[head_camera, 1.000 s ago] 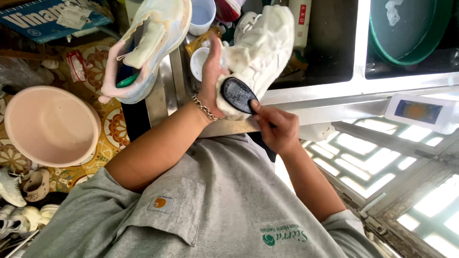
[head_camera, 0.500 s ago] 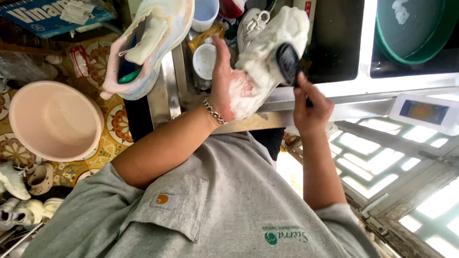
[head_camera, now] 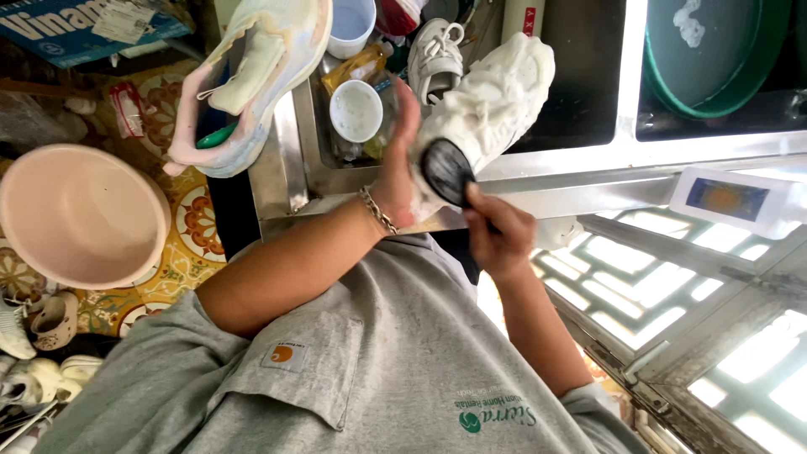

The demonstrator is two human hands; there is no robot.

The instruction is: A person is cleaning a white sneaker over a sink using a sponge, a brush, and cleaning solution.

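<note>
My left hand (head_camera: 393, 178), with a chain bracelet on the wrist, grips a white sneaker (head_camera: 498, 91) covered in soap foam and holds it over the metal sink (head_camera: 284, 160). My right hand (head_camera: 501, 237) holds a dark oval brush (head_camera: 445, 172) by its handle. The brush head presses on the near end of the sneaker, right beside my left palm. My grey shirt fills the bottom of the view.
A pastel sneaker (head_camera: 252, 76) rests on the sink's left edge. A white cup (head_camera: 356, 111), a bottle and another white sneaker (head_camera: 437, 50) lie in the sink. A pink basin (head_camera: 80, 214) sits on the tiled floor at left, a green basin (head_camera: 714, 50) at top right, a small white device (head_camera: 727, 200) at right.
The brush went up to the sneaker's far right side half a second ago and has come back down to its near end by my left palm. My left hand keeps its grip.
</note>
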